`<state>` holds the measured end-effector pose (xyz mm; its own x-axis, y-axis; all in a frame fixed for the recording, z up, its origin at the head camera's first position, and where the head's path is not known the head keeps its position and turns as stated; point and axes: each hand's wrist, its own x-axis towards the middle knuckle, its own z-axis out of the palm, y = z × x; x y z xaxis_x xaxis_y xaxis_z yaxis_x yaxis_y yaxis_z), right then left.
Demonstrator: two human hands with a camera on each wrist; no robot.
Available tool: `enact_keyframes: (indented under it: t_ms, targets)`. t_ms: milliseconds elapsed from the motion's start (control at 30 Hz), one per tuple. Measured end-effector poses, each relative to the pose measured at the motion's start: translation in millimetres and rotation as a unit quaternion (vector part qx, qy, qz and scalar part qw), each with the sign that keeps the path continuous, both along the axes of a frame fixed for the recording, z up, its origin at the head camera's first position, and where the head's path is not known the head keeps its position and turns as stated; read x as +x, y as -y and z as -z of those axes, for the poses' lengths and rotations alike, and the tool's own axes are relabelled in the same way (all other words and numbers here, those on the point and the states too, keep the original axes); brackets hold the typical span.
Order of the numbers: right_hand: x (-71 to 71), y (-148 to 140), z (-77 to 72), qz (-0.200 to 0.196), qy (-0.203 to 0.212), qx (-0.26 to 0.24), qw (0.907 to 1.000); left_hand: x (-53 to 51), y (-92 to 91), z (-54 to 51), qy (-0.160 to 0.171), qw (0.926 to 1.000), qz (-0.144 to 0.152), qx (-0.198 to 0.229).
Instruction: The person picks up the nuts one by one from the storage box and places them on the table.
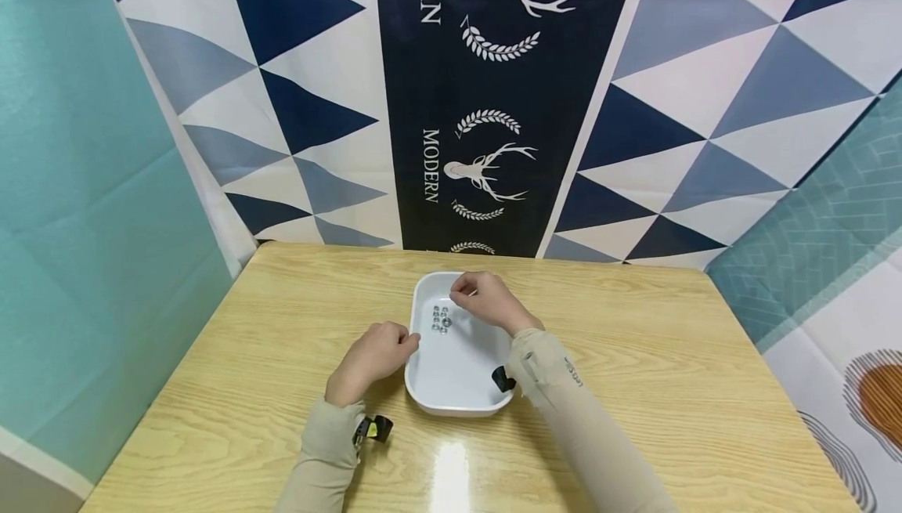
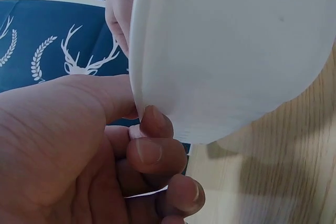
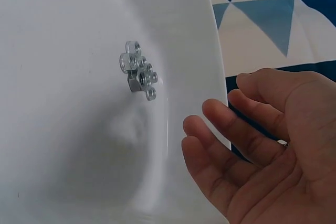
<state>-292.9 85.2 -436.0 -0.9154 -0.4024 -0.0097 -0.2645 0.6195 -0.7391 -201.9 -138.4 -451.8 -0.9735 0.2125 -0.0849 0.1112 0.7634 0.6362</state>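
On the table is a white rectangular tray (image 1: 458,376). Several small silvery metal nuts (image 1: 438,319) stand in two short rows near its far left end, and the right wrist view shows the nuts (image 3: 137,81) closer, one hexagonal. My left hand (image 1: 373,356) holds the tray's left rim; in the left wrist view, this hand (image 2: 68,135) has its thumb and fingertips on the wall. Over the far end of the tray hovers my right hand (image 1: 486,299). Up close, this right hand (image 3: 262,135) has loosely bent fingers; a small bright spot between them is unclear.
A wooden table (image 1: 634,356) extends on both sides of the tray. Behind it hangs a patterned cloth (image 1: 479,90), with a teal panel (image 1: 106,207) at the left. Each wrist carries a small black camera (image 1: 380,428).
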Motion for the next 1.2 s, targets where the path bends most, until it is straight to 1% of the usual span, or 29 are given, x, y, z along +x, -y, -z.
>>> enact_keyframes:
  t_ms: [300, 533, 767, 1000, 1100, 1200]
  targets:
    - [-3.1, -1, 0.1, -0.019, 0.001, 0.02, 0.9996, -0.1, -0.3, -1.9, 0.002, 1.0, 0.006, -0.002]
    - [-6.7, 3, 0.9, -0.024, 0.007, 0.053, 0.9983, -0.7, 1.3, -1.0, 0.001, 1.0, 0.001, 0.003]
    - [-8.3, 7, 5.7, -0.025, 0.0, 0.061, 0.9978, -1.2, 1.4, -0.1, 0.003, 1.0, -0.001, 0.0]
    - [-7.6, 10, 7.1, -0.03, 0.004, 0.08, 0.9964, 0.0, 0.8, 0.2, 0.003, 0.9999, -0.01, 0.0]
    - [-6.6, 12, 8.7, -0.033, 0.016, 0.096, 0.9947, 0.6, 0.6, -0.8, 0.0, 0.9999, -0.012, -0.001]
    - [-4.0, 13, 8.3, -0.033, 0.037, 0.106, 0.9932, 1.1, 0.2, -1.8, -0.004, 0.9999, -0.014, 0.001]
